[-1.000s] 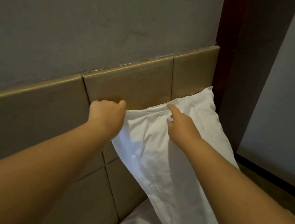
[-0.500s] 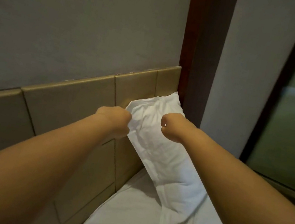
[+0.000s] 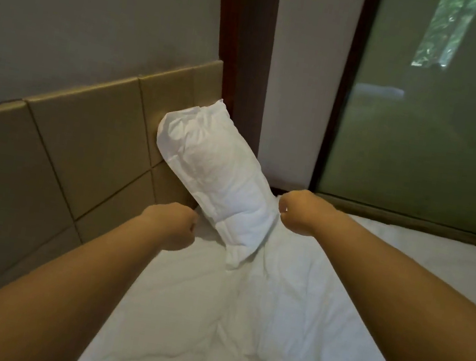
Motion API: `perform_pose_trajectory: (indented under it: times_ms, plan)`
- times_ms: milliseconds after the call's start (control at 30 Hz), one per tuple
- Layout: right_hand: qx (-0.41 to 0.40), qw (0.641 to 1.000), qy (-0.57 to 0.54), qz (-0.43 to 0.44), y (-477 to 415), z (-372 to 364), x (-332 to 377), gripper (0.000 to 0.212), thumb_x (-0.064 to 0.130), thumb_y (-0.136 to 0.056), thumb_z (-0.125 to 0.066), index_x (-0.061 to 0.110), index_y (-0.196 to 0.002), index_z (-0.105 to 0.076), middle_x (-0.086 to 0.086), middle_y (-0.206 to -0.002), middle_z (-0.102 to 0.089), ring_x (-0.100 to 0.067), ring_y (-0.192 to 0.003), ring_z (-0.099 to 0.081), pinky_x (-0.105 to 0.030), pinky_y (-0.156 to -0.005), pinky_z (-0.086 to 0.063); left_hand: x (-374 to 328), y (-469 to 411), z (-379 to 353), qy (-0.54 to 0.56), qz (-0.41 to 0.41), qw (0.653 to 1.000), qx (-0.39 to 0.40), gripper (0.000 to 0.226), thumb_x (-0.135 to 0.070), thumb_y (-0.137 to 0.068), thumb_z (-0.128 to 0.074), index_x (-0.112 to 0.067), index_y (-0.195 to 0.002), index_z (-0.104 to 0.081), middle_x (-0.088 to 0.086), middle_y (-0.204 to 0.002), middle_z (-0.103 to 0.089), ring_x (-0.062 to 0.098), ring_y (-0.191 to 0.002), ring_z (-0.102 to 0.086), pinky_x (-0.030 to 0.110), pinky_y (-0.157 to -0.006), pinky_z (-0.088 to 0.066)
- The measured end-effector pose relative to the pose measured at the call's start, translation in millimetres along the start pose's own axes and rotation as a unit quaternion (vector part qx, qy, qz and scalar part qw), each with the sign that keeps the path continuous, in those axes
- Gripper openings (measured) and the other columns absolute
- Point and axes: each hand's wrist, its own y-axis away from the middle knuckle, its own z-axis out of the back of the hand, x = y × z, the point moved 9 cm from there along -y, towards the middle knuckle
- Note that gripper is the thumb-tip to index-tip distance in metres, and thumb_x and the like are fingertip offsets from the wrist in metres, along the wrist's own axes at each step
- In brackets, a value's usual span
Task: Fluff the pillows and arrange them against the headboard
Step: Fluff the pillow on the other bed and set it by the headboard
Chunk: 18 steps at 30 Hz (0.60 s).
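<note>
- Nearest the camera, two bare forearms reach forward over the white bed sheet [image 3: 284,330], which lies rumpled across the mattress.
- The left hand [image 3: 170,227] is curled into a fist just beside the lower left edge of the pillow; whether it pinches any cloth cannot be told, since a thin gap of shadow seems to lie between knuckles and fabric.
- The right hand [image 3: 299,211] is also closed in a fist, at the pillow's lower right edge, touching or nearly touching the case; a grip on the fabric is possible but not clear.
- Between the hands, the pillow [image 3: 215,176] stands tilted, its bottom end on the sheet and its top leaning on the headboard [image 3: 90,130] by the dark wooden post [image 3: 242,55].
- The pillow looks thin and creased, so, as I judge it, fluffing is barely done.
- Risks: with so narrow a base, the pillow could slump forward or slide sideways off the tan panels if a hand tugs one corner only.
- It could also slip toward the bed's far edge, by the frosted glass door [image 3: 427,133].
- Only one pillow is in view.
</note>
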Motion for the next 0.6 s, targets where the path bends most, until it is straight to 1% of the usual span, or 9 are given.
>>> perform_pose_trajectory:
  times_ms: [67,133,167,267,333,400,467,533,600]
  plan:
    - [0.007,0.999,0.004,-0.037,22,-14,-33,0.026,0.013,-0.093,-0.046,0.01,-0.114,-0.061,-0.01,-0.116,-0.061,-0.027,-0.101,-0.06,-0.032,-0.075,-0.047,-15,-2,-27,-0.009,-0.003,1.0,0.028,0.016,-0.023,-0.088,-0.048,-0.022,-0.098,-0.059,-0.002,-0.1,-0.058,0.021,-0.094,-0.058,0.032,-0.075,-0.047]
    - [0.011,0.997,0.002,-0.076,45,-30,-72,0.026,0.015,-0.094,-0.044,0.011,-0.115,-0.059,-0.01,-0.117,-0.059,-0.027,-0.102,-0.058,-0.03,-0.075,-0.044,-38,-9,-49,-0.018,-0.015,0.998,0.054,0.023,-0.023,-0.09,-0.046,-0.019,-0.109,-0.059,0.0,-0.11,-0.058,0.022,-0.101,-0.056,0.034,-0.083,-0.047]
    - [0.013,0.995,0.0,-0.097,57,-38,-92,0.026,0.016,-0.094,-0.043,0.012,-0.114,-0.059,-0.009,-0.116,-0.059,-0.027,-0.101,-0.057,-0.03,-0.077,-0.044,-53,-13,-59,-0.023,-0.026,0.997,0.062,0.026,-0.024,-0.091,-0.045,-0.017,-0.112,-0.058,0.001,-0.114,-0.058,0.022,-0.105,-0.056,0.034,-0.086,-0.047]
    - [0.031,0.986,-0.006,-0.162,102,-61,-156,0.025,0.016,-0.094,-0.044,0.012,-0.114,-0.059,-0.009,-0.116,-0.06,-0.025,-0.1,-0.058,-0.032,-0.085,-0.048,-109,-24,-78,-0.033,-0.062,0.995,0.074,0.03,-0.024,-0.092,-0.043,-0.016,-0.118,-0.056,0.004,-0.123,-0.056,0.024,-0.112,-0.055,0.035,-0.094,-0.045]
    - [0.039,0.979,-0.009,-0.199,134,-67,-198,0.026,0.015,-0.095,-0.043,0.011,-0.115,-0.058,-0.01,-0.118,-0.059,-0.026,-0.101,-0.058,-0.032,-0.087,-0.047,-156,-28,-84,-0.024,-0.095,0.992,0.076,0.031,-0.023,-0.091,-0.043,-0.016,-0.118,-0.056,0.004,-0.123,-0.057,0.025,-0.112,-0.055,0.037,-0.097,-0.045]
    - [0.04,0.971,-0.014,-0.234,162,-69,-242,0.026,0.014,-0.094,-0.042,0.012,-0.114,-0.059,-0.01,-0.118,-0.059,-0.027,-0.1,-0.058,-0.031,-0.083,-0.047,-207,-29,-82,-0.017,-0.132,0.989,0.06,0.028,-0.021,-0.089,-0.044,-0.017,-0.113,-0.057,0.003,-0.118,-0.058,0.023,-0.108,-0.056,0.035,-0.094,-0.046]
    - [0.028,0.963,-0.021,-0.265,187,-67,-284,0.026,0.015,-0.094,-0.042,0.012,-0.113,-0.06,-0.01,-0.114,-0.061,-0.026,-0.095,-0.06,-0.031,-0.079,-0.049,-258,-29,-82,-0.013,-0.162,0.985,0.049,0.025,-0.02,-0.089,-0.043,-0.018,-0.11,-0.057,0.001,-0.116,-0.058,0.021,-0.103,-0.056,0.031,-0.086,-0.045]
    - [0.018,0.957,-0.03,-0.289,210,-67,-325,0.027,0.016,-0.094,-0.043,0.014,-0.115,-0.059,-0.009,-0.115,-0.06,-0.026,-0.097,-0.059,-0.033,-0.081,-0.05,-311,-25,-86,-0.027,-0.186,0.98,0.059,0.025,-0.017,-0.089,-0.042,-0.018,-0.109,-0.056,0.0,-0.114,-0.057,0.019,-0.101,-0.056,0.029,-0.081,-0.043]
    - [0.013,0.95,-0.038,-0.311,231,-74,-370,0.03,0.017,-0.094,-0.043,0.015,-0.12,-0.056,-0.007,-0.121,-0.056,-0.027,-0.105,-0.057,-0.034,-0.087,-0.049,-365,-25,-92,-0.047,-0.208,0.975,0.065,0.025,-0.015,-0.088,-0.042,-0.018,-0.109,-0.056,0.0,-0.113,-0.057,0.021,-0.103,-0.058,0.03,-0.082,-0.044]
